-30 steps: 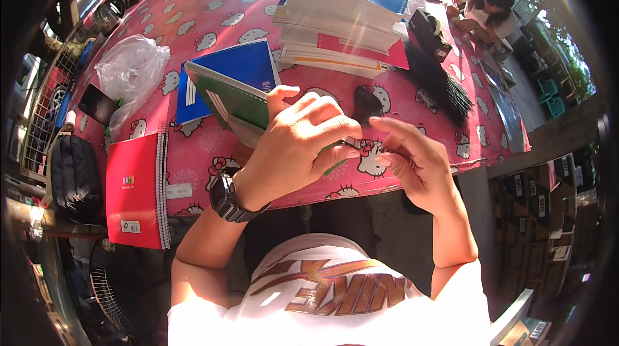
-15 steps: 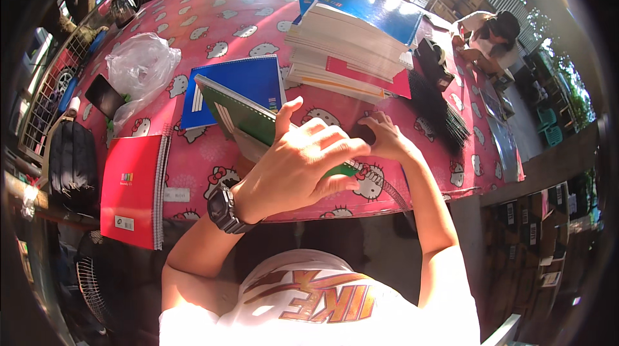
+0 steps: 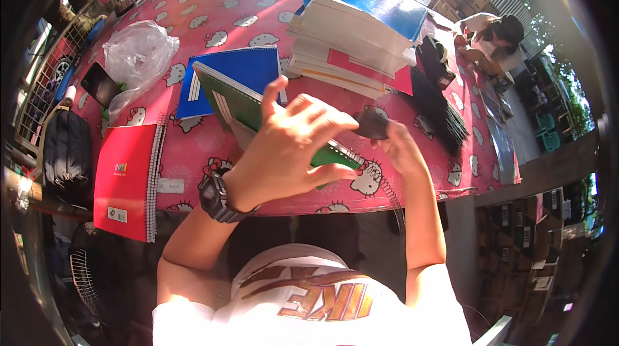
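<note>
A green notebook (image 3: 248,104) is gripped by the left hand (image 3: 290,146), thumb under its near edge and fingers spread over its cover; it is held tilted above the pink table (image 3: 213,17). A small dark object (image 3: 372,125) is pinched in the right hand (image 3: 400,149), just right of the notebook's spiral edge. A blue notebook (image 3: 248,69) lies flat on the table, partly covered by the green one. Beyond the green notebook, a tall stack of books (image 3: 358,33) is seen, topped with a blue cover. Left of the green notebook, a red notebook (image 3: 126,178) overhangs the table's near edge, and a clear plastic bag (image 3: 138,56) lies farther back. A black watch (image 3: 216,198) is worn on the left wrist.
</note>
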`<action>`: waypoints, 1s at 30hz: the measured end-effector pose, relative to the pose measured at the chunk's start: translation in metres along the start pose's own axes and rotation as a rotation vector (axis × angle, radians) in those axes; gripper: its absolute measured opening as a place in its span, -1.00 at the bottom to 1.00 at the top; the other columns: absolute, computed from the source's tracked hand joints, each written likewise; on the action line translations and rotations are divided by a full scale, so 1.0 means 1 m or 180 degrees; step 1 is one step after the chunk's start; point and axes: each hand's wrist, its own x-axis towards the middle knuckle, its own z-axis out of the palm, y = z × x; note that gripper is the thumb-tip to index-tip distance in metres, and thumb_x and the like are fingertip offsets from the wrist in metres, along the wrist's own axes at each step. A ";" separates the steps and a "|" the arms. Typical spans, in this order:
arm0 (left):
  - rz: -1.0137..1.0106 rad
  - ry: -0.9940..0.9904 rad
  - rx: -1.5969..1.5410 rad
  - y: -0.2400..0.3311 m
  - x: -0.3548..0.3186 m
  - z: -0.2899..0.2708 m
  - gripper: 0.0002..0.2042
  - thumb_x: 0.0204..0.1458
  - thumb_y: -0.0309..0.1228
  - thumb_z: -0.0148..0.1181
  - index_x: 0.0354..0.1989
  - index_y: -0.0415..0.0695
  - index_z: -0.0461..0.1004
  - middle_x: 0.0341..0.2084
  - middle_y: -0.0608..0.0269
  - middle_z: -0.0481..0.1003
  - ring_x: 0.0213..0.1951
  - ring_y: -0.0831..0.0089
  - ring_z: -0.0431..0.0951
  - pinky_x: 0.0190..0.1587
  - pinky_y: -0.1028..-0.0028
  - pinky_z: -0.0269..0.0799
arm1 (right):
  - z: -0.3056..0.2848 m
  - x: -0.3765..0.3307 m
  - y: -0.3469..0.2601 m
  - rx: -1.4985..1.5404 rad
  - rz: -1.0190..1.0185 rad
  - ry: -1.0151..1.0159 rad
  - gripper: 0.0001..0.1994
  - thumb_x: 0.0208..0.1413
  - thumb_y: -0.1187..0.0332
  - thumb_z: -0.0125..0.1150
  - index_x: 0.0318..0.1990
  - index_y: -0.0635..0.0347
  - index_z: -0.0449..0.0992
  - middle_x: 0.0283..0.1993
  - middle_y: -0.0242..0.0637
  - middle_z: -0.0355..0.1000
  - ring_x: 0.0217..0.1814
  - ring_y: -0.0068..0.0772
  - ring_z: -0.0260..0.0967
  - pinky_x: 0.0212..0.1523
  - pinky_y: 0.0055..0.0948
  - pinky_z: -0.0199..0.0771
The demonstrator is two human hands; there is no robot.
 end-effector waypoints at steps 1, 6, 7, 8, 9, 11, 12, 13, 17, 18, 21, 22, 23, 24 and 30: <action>-0.0024 0.0110 0.0082 -0.008 -0.003 -0.002 -0.66 -0.23 0.01 0.31 -0.42 0.04 0.48 -0.41 0.46 0.47 -0.20 0.42 0.45 0.23 0.02 -0.20 | 0.010 -0.009 -0.015 -0.0012 0.0016 0.0005 -0.28 -0.04 -0.26 0.11 -0.08 0.37 0.47 -0.11 -0.13 0.47 -0.17 -0.41 0.39 -0.21 -0.54 0.26; -0.0166 0.0065 0.0142 -0.018 -0.011 -0.003 -0.68 -0.33 -0.02 0.37 -0.60 0.04 0.46 -0.50 0.47 0.47 -0.28 0.45 0.46 0.22 0.07 -0.15 | 0.035 -0.014 -0.056 -0.1533 0.0063 -0.0457 -0.15 -0.05 -0.35 -0.09 -0.13 0.49 0.47 0.02 0.30 0.33 0.06 -0.05 0.35 0.05 -0.24 0.29; -0.0189 0.0070 0.0142 -0.017 -0.013 -0.002 -0.68 -0.33 -0.02 0.37 -0.60 0.04 0.46 -0.50 0.47 0.47 -0.28 0.45 0.46 0.22 0.07 -0.15 | 0.043 -0.009 -0.067 -0.2701 0.0236 -0.0175 -0.15 -0.04 -0.34 -0.09 -0.12 0.50 0.46 0.01 0.30 0.33 0.08 -0.03 0.34 0.09 -0.22 0.28; -0.0159 0.0129 0.0131 -0.017 -0.011 -0.002 -0.68 -0.33 -0.02 0.37 -0.60 0.04 0.46 -0.50 0.48 0.47 -0.29 0.45 0.46 0.21 0.07 -0.14 | 0.042 -0.011 -0.068 -0.2747 0.0224 -0.0179 -0.15 -0.04 -0.34 -0.09 -0.12 0.50 0.46 0.01 0.30 0.33 0.08 -0.03 0.34 0.09 -0.22 0.28; -0.0131 0.0188 0.0122 -0.017 -0.010 -0.001 -0.68 -0.34 -0.02 0.38 -0.60 0.05 0.46 -0.51 0.49 0.47 -0.29 0.45 0.46 0.21 0.07 -0.13 | 0.038 -0.015 -0.066 -0.0835 -0.0228 -0.0352 -0.26 -0.03 -0.24 0.00 -0.13 0.45 0.49 -0.07 0.08 0.40 -0.02 -0.18 0.38 -0.02 -0.33 0.31; -0.0128 0.0242 0.0130 -0.018 -0.009 0.000 -0.68 -0.34 -0.01 0.38 -0.60 0.05 0.46 -0.52 0.50 0.47 -0.29 0.45 0.46 0.20 0.05 -0.12 | 0.039 -0.015 -0.069 0.0466 -0.0435 -0.0573 -0.39 0.00 -0.12 0.08 -0.13 0.38 0.51 -0.15 -0.12 0.47 -0.12 -0.27 0.43 -0.15 -0.47 0.36; -0.0118 0.0247 0.0101 -0.019 -0.009 -0.001 -0.67 -0.37 -0.01 0.41 -0.62 0.05 0.47 -0.55 0.48 0.45 -0.31 0.45 0.46 0.21 0.07 -0.12 | 0.042 -0.013 -0.071 -0.0166 -0.0232 -0.0685 -0.40 0.01 -0.10 0.07 -0.12 0.37 0.51 -0.14 -0.09 0.46 -0.11 -0.22 0.43 -0.16 -0.49 0.37; -0.0108 0.0253 0.0071 -0.019 -0.010 -0.002 -0.66 -0.40 -0.01 0.44 -0.63 0.05 0.47 -0.59 0.46 0.42 -0.34 0.45 0.45 0.22 0.10 -0.13 | 0.040 -0.009 -0.068 -0.1000 0.0067 -0.0518 -0.35 0.00 -0.14 0.06 -0.12 0.42 0.49 -0.13 -0.04 0.46 -0.06 -0.20 0.42 -0.13 -0.49 0.39; -0.0192 0.0380 0.0226 -0.022 -0.014 0.000 -0.65 -0.42 0.00 0.44 -0.64 0.05 0.47 -0.59 0.45 0.42 -0.31 0.46 0.45 0.22 0.05 -0.16 | 0.055 -0.009 -0.073 -0.0087 -0.0362 -0.0534 -0.39 0.00 -0.10 0.14 -0.15 0.42 0.50 -0.26 -0.17 0.46 -0.17 -0.43 0.37 -0.21 -0.53 0.34; -0.0206 0.0386 0.0297 -0.024 -0.014 -0.001 -0.65 -0.43 0.01 0.44 -0.64 0.05 0.48 -0.59 0.46 0.42 -0.30 0.46 0.45 0.23 0.04 -0.18 | 0.059 -0.006 -0.074 0.0364 -0.0552 -0.0654 -0.42 0.01 -0.08 0.16 -0.15 0.40 0.50 -0.29 -0.21 0.46 -0.21 -0.49 0.36 -0.24 -0.54 0.32; -0.0191 0.0408 0.0426 -0.026 -0.014 -0.005 -0.64 -0.45 0.02 0.44 -0.63 0.05 0.49 -0.60 0.47 0.41 -0.28 0.47 0.44 0.24 0.01 -0.21 | 0.050 0.004 -0.079 -0.2179 0.0291 -0.0320 -0.28 -0.01 -0.18 0.11 -0.14 0.52 0.45 -0.07 0.10 0.43 0.01 -0.22 0.40 -0.05 -0.41 0.39; -0.0284 0.0406 0.0454 -0.026 -0.014 -0.009 -0.62 -0.42 0.06 0.40 -0.63 0.04 0.49 -0.60 0.48 0.42 -0.28 0.47 0.44 0.23 -0.04 -0.21 | 0.042 0.001 -0.074 -0.1944 0.0198 -0.0125 -0.25 -0.03 -0.22 0.08 -0.14 0.53 0.45 -0.07 0.09 0.43 -0.01 -0.25 0.41 -0.04 -0.41 0.39; -0.0410 0.0419 0.0503 -0.028 -0.016 -0.012 -0.61 -0.38 0.09 0.36 -0.64 0.03 0.48 -0.59 0.50 0.43 -0.29 0.47 0.44 0.22 -0.09 -0.21 | 0.050 0.001 -0.079 -0.1960 0.0186 -0.0151 -0.25 -0.03 -0.22 0.08 -0.14 0.53 0.45 -0.07 0.09 0.43 -0.01 -0.25 0.41 -0.04 -0.41 0.39; -0.0470 0.0437 0.0531 -0.033 -0.017 -0.015 -0.59 -0.38 0.09 0.36 -0.64 0.01 0.48 -0.62 0.50 0.42 -0.31 0.48 0.44 0.22 -0.09 -0.19 | 0.063 0.000 -0.088 -0.0610 -0.0377 -0.0458 -0.35 -0.01 -0.13 0.13 -0.14 0.45 0.47 -0.20 -0.09 0.44 -0.14 -0.42 0.37 -0.13 -0.47 0.35; -0.0297 0.0667 0.0564 -0.041 -0.018 -0.012 -0.59 -0.38 0.07 0.37 -0.68 -0.01 0.44 -0.71 0.50 0.31 -0.41 0.47 0.41 0.22 0.00 -0.12 | 0.039 0.019 -0.075 -0.0893 -0.0440 -0.0414 -0.32 0.06 -0.13 0.00 -0.08 0.49 0.43 -0.02 0.04 0.42 0.00 -0.23 0.40 -0.02 -0.41 0.34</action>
